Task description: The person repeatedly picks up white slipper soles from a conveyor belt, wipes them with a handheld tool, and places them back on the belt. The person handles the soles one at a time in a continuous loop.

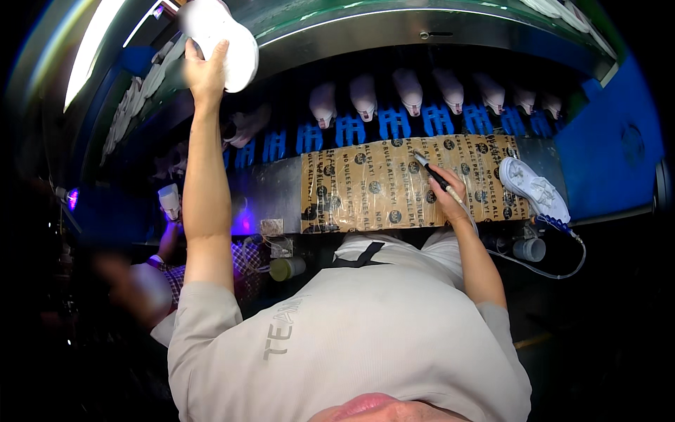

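High at the far left, my left hand (204, 74) grips a white shoe sole (238, 55), its thumb and fingers pressed against the near end. The sole is raised beside the upper shelf. Over the work surface, my right hand (450, 191) is closed around a black pen-shaped tool (437, 177) with a pale tip pointing away to the left. A thin clear hose or cord (470, 219) runs from that tool past my wrist. Below the tool lies a brown printed covering (365, 190). To the right of my right hand rests a white laced shoe (538, 188).
Several pale shoes (408, 91) stand on blue racks (394, 125) behind the covering. A metal-edged upper shelf (394, 43) spans the back. Below the bench's front edge are a green-yellow container (281, 269) and a pale cup (529, 250). A co-worker in checked clothing (246, 271) is at left.
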Tool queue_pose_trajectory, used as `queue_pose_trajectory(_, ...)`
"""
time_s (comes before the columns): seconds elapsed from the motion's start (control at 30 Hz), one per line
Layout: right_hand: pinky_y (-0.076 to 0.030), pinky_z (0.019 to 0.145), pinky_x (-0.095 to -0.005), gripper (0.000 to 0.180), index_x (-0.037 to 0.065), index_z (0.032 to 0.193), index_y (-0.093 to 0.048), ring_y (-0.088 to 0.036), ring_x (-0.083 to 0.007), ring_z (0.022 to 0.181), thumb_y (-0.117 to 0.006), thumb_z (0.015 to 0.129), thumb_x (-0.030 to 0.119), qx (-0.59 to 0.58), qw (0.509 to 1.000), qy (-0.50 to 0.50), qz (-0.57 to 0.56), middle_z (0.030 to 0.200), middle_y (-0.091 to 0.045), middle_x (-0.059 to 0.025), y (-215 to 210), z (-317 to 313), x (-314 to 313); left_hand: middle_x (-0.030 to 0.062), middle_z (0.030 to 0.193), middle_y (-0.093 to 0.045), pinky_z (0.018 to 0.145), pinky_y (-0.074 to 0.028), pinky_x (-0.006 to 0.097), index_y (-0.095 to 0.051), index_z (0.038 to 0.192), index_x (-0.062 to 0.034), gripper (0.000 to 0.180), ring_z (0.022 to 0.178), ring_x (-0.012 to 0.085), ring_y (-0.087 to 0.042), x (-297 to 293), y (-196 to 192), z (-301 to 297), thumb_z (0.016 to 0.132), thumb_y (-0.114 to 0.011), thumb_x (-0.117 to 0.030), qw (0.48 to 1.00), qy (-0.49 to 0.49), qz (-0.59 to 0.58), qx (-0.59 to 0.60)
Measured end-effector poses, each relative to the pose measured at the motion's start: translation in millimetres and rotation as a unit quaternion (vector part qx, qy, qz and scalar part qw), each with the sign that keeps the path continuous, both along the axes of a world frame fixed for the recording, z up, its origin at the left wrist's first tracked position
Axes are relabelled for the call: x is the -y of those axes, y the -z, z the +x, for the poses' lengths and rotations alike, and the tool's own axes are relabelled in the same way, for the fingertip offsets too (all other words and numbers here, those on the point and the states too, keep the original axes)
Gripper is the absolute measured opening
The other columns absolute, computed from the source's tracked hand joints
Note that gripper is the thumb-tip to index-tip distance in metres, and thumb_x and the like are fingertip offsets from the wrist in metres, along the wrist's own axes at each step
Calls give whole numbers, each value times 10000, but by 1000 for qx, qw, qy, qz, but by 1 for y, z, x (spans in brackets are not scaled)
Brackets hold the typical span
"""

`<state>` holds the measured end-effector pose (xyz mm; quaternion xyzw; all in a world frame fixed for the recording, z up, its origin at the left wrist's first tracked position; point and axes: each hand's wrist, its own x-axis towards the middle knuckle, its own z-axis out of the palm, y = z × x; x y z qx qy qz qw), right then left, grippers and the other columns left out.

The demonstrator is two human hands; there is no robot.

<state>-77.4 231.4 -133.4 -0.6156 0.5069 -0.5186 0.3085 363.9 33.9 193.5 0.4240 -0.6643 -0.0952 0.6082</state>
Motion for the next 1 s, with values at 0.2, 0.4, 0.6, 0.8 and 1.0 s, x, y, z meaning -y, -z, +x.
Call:
queue_pose_trajectory(0.2, -507, 756, -251, 221, 35, 1167, -732, -646, -110, 844, -704, 950, 68, 173, 980, 32, 97, 961, -709, -36, -17, 3, -15, 165, 1228, -672, 961, -554, 388, -580, 1306, 77, 414, 1096, 279, -692, -99, 79, -59, 930, -661, -76, 940, 67, 165, -291)
queue_pose_trajectory(0.4, -437, 654, -196, 212, 15, 1161, -712, -532, -55, 728, -688, 968, 99, 352, 925, -1, 140, 871, -637, 11, -51, 13, -17, 218, 1280, -662, 1027, -582, 480, -446, 1478, -23, 602, 1250, 329, -645, -162, 189, -124, 1013, -577, -381, 786, 271, 339, -441)
queue_pose_trajectory(0.6, -416, 637, -198, 281, -4, 1201, -693, -527, -59, 709, -711, 958, 136, 293, 944, -95, 120, 851, -646, 3, -103, 51, -12, 185, 1369, -610, 1037, -562, 499, -426, 1519, -89, 846, 1230, 342, -643, -185, 222, -161, 1043, -70, -691, 685, 293, 418, -519)
queue_pose_trajectory(0.8, -574, 732, -282, 263, 35, 1136, -762, -712, -166, 816, -755, 873, 45, 96, 992, -63, -45, 955, -768, -93, -128, 97, 14, 181, 1447, -538, 1131, -478, 456, -370, 1549, -74, 823, 1332, 309, -555, -201, 233, -185, 1061, -52, -656, 694, 293, 465, -466)
queue_pose_trajectory(1.0, -586, 795, -327, 311, 67, 1164, -782, -726, -213, 918, -782, 853, 89, 69, 958, -277, -16, 1011, -771, -126, -130, 86, 10, 181, 1422, -549, 1091, -522, 462, -424, 1501, -80, 800, 1289, 299, -592, -203, 236, -173, 1052, -157, -687, 645, 296, 457, -537)
